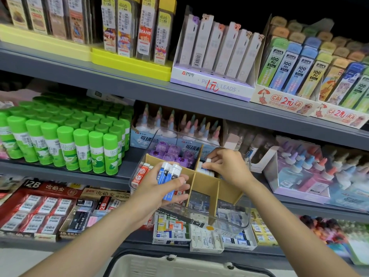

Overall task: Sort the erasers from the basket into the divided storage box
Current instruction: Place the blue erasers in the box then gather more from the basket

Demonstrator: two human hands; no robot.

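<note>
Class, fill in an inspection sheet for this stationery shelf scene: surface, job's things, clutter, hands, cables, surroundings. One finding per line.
Surface: grey shelf, crowded with stock.
Job's things: clear storage box with brown cardboard dividers; purple erasers in a rear compartment, red-and-white erasers at its left; white basket at the bottom edge.
Clutter: green glue sticks, boxed erasers, glue bottles.
Hands: left hand grips several blue-and-white erasers; right hand pinches a white-ended eraser over a compartment.
Cables: nothing seen.
Surroundings: upper shelf with pencil leads boxes.
</note>
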